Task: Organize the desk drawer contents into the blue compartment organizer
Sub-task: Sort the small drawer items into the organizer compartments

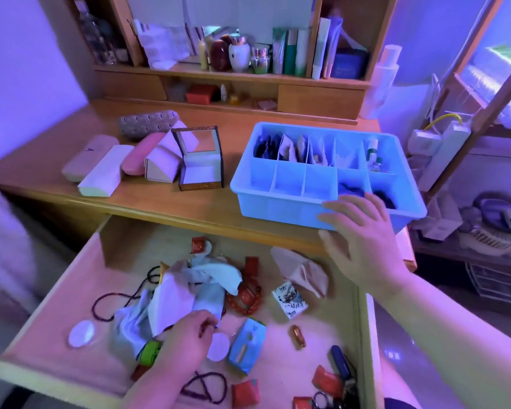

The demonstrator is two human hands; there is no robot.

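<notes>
The blue compartment organizer (pixel 281 202) sits on the desk top at the right, several of its cells holding small packets, a bottle and dark items. Below it the open drawer (pixel 71 290) holds loose clutter: white cloths (pixel 186 293), a red bead bracelet (pixel 245 299), dark bead strings (pixel 204 388), red pouches (pixel 245 394), a blue tissue packet (pixel 247 346), a small printed box (pixel 289 299). My left hand (pixel 186 340) reaches into the drawer and pinches a dark bead string beside the white cloths. My right hand (pixel 363 240) hovers with fingers spread at the organizer's front right edge, holding nothing.
Several glasses cases (pixel 101 169) and an open hinged box (pixel 199 160) lie on the desk to the left of the organizer. A shelf unit (pixel 233 75) with bottles and books stands behind. A crumpled paper bag (pixel 301 273), keys (pixel 342 385) and an amber capsule (pixel 298 336) lie in the drawer's right part.
</notes>
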